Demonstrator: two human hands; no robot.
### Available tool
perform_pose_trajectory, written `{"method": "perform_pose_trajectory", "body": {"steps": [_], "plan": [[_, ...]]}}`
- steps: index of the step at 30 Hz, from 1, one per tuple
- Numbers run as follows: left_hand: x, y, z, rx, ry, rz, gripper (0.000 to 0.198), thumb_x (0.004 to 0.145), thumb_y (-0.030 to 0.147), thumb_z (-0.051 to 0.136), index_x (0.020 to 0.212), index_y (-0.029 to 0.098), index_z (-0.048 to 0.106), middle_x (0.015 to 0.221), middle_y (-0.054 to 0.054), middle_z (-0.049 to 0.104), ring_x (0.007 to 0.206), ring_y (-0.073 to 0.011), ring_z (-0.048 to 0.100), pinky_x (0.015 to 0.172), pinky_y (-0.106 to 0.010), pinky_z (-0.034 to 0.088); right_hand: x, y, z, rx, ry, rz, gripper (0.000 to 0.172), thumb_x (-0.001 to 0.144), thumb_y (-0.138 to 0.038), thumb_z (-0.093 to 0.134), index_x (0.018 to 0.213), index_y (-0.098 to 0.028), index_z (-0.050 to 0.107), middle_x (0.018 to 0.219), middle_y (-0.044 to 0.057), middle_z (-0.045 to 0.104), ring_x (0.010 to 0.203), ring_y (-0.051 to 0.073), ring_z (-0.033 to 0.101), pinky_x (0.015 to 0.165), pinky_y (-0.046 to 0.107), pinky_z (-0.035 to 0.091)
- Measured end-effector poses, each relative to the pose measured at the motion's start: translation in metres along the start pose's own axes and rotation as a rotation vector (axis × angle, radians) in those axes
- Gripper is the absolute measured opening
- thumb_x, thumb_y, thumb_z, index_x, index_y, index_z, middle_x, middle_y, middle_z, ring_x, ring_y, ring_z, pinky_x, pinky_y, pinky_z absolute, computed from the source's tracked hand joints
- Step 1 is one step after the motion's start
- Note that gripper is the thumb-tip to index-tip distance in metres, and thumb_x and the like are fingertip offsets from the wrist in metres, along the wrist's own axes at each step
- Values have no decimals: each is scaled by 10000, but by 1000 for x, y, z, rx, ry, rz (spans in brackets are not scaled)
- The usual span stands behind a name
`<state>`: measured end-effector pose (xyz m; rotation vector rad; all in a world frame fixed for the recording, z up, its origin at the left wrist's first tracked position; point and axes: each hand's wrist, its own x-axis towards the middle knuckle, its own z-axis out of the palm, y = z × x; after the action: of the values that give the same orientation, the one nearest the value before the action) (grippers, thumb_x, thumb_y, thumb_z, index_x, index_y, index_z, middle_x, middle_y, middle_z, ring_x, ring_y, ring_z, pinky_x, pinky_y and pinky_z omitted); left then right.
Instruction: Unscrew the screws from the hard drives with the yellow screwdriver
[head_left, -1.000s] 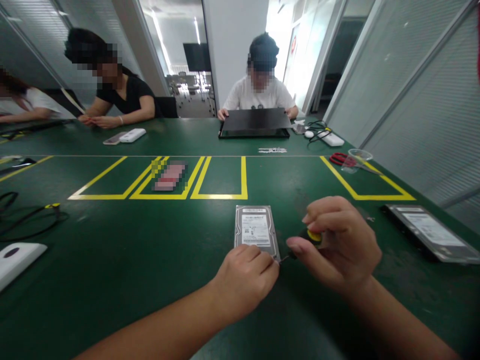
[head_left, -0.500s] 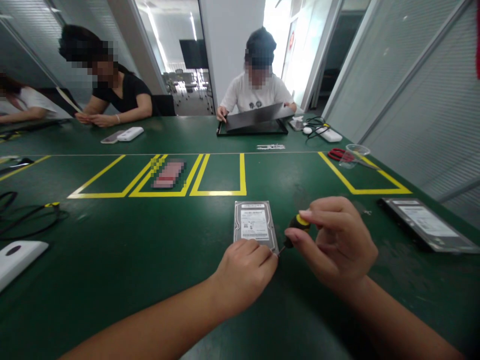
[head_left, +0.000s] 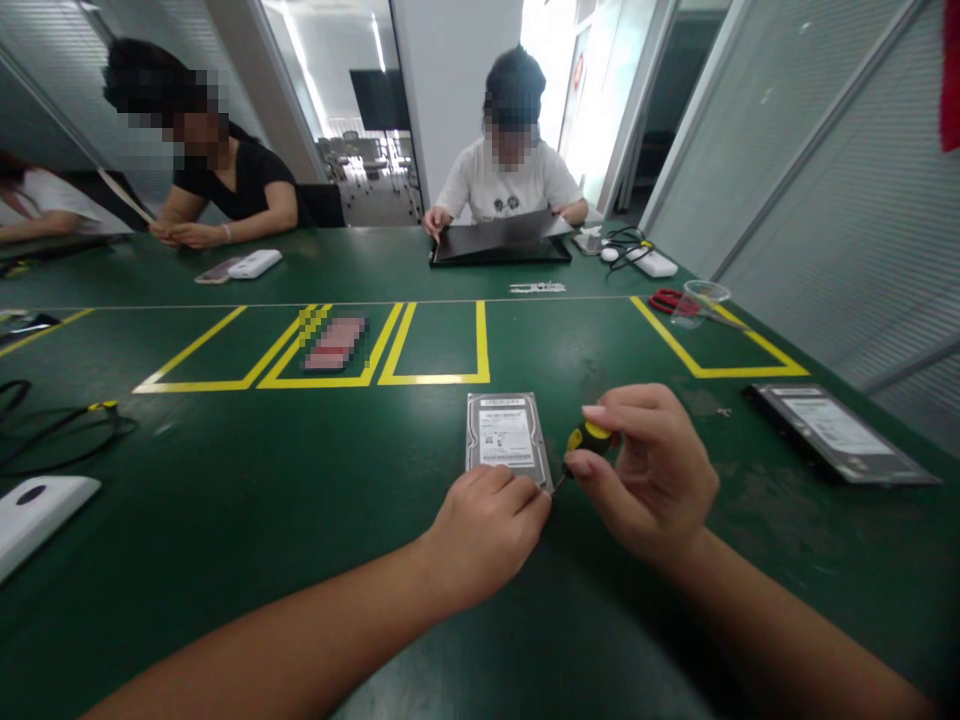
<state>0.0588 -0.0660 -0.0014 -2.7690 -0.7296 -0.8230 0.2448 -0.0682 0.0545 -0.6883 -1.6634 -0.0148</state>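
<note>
A silver hard drive [head_left: 504,430] lies label up on the green table, its near end covered by my left hand [head_left: 491,530]. The fingers of that hand are curled over the drive's near edge and grip it. My right hand [head_left: 652,470] pinches a short screwdriver [head_left: 589,437] with a black and yellow handle between thumb and fingers. Its thin shaft slants down to the left and reaches the drive's near right corner, beside my left fingertips. Whether the tip sits in a screw is too small to tell.
Another hard drive [head_left: 840,440] lies to the right. Scissors with red handles [head_left: 671,302] and a clear plastic cup [head_left: 701,300] are behind it. A white device [head_left: 45,515] and a cable [head_left: 97,440] are at left. Across the table a person [head_left: 512,165] holds a dark panel [head_left: 502,237].
The screwdriver's handle has turned and dipped slightly within my right fingers. My left hand keeps its grip on the drive. Across the table, the dark panel has been lowered a little.
</note>
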Motion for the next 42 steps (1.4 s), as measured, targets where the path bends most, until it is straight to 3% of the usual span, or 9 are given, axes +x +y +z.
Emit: {"method": "perform_pose_trajectory", "body": {"steps": [4,10,17,23,29,37,42], "plan": [[-1,0,-2,-6,-1,2,116,939,207,594,981,169,695,822,-31,680,734,-219,612,657,-374,522,-2,-2,0,-40,9,47,360,795,-90,715,1131,-210,664,916,30,632,799,151,585,628,304,462],[-3,0,-1,-16,-19,-4,134,937,218,595,1008,169,697,829,-36,676,739,-219,607,664,-375,527,-3,-3,1,38,16,96,332,867,-108,594,1177,-223,621,1054,70,702,930,211,678,728,376,546],[-3,0,-3,-21,-34,-7,158,929,217,601,1045,164,694,856,-41,684,761,-227,618,684,-387,537,0,0,0,-25,30,52,347,766,-116,738,1085,-219,647,907,30,611,815,169,579,628,313,467],[-2,1,-4,-25,-33,-11,164,933,214,589,1050,167,694,848,-39,682,742,-222,612,664,-380,532,-1,-2,-3,19,2,103,279,872,-135,586,1132,-205,659,996,74,687,905,208,642,741,385,516],[-2,0,-5,-30,-31,-13,158,933,221,594,1045,171,694,853,-40,679,765,-230,616,673,-395,531,1,1,-2,-90,36,37,306,790,-159,730,1082,-223,665,890,32,607,798,165,572,631,312,463],[-4,-1,-3,-35,-38,-6,167,944,220,584,1066,168,687,859,-44,674,762,-222,604,664,-386,527,-3,-1,-3,30,12,72,366,854,-101,579,1202,-208,620,1042,78,702,929,220,678,754,395,550],[-6,-3,-1,-18,-35,14,178,977,203,549,1099,170,674,884,-44,679,774,-223,599,670,-383,525,-2,2,-2,-26,16,51,344,805,-148,694,1138,-216,639,995,65,644,894,201,623,677,344,512]]}}
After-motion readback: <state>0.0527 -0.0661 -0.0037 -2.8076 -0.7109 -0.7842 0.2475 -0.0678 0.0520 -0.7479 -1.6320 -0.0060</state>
